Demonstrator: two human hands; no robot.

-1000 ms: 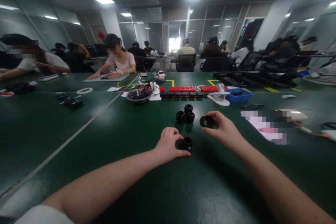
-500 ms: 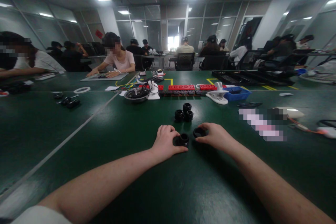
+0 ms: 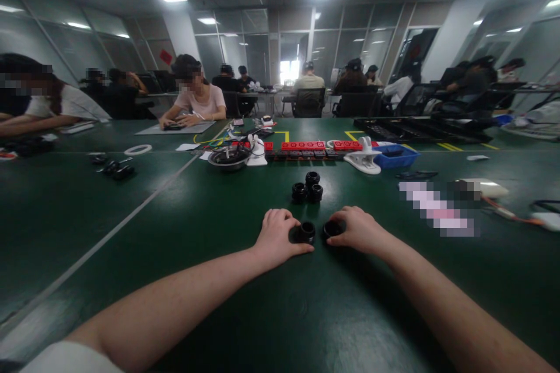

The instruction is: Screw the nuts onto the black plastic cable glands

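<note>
Black plastic-looking hollow fittings, 5 in all, stand on the green table in front of the person. The left hand curls around the left fitting, its thumb along the near side and its fingers at the far side, gripping it upright with the round opening facing up. Just beside it, with a narrow gap between, the right hand grips the right fitting between thumb and fingers; whether its base touches the table cannot be told. Beyond both hands, the other 3 fittings form a close cluster, 2 at the front and 1 behind.

Farther back, a row of red blocks runs behind a dark strip. At the row's left end sit a metal bowl filled with dark items and a white stand; at its right end, a white clip stands near a blue bin. A white ring and some small black parts lie well apart on the left. Across the table, a co-worker in a pale pink top leans over a grey mat, both hands on it.
</note>
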